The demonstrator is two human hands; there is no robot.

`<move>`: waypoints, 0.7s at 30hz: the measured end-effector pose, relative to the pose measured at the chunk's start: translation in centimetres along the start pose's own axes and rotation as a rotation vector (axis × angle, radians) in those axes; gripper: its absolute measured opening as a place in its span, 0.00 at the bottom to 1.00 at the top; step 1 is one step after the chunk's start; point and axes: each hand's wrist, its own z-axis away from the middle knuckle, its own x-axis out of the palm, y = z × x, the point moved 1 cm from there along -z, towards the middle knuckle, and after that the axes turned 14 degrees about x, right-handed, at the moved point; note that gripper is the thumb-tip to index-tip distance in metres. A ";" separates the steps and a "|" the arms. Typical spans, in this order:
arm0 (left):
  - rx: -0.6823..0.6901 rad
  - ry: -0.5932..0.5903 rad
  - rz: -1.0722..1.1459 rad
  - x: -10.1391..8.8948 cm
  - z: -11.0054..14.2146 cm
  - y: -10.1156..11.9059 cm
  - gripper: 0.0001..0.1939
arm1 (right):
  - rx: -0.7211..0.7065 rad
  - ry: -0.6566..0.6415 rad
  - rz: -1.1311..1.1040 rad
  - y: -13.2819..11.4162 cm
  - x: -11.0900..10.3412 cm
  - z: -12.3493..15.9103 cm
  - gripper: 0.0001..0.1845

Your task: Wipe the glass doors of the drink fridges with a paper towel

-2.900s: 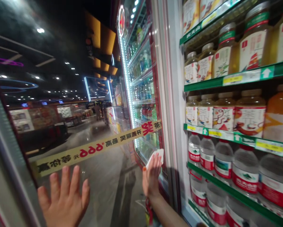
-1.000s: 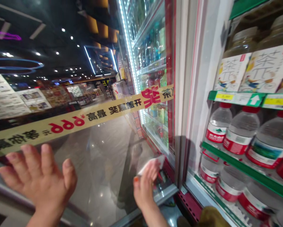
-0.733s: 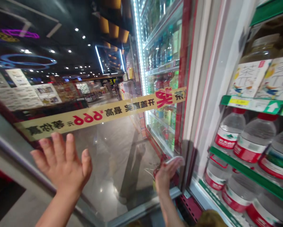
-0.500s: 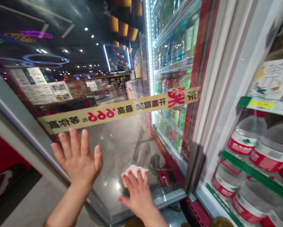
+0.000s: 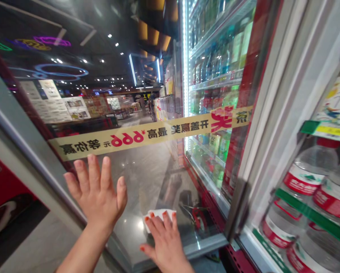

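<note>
An open glass fridge door fills the middle of the view, with a yellow banner sticker across it. My left hand lies flat on the glass, fingers spread, just below the banner. Low on the pane, near the bottom frame, my right hand presses a white cloth against the glass with its fingers stretched over the cloth.
At right, the fridge's green-edged shelves hold water bottles with red labels. The door's metal frame runs diagonally at left. A second lit cooler and a shop aisle show through the glass.
My right hand with the cloth has slid from the door's hinge side leftwards along the bottom of the glass. My left hand has stayed flat on the pane.
</note>
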 end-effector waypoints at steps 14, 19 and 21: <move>0.013 0.013 -0.021 -0.1 -0.3 0.2 0.44 | -0.033 0.063 -0.013 -0.3 -1.3 -0.1 0.36; 0.007 0.025 -0.010 0.0 -0.2 0.4 0.44 | 0.365 0.354 0.100 5.6 -2.4 -1.1 0.42; 0.008 0.041 -0.015 0.0 -0.2 0.5 0.44 | 0.496 0.421 0.128 8.0 -3.8 -4.0 0.44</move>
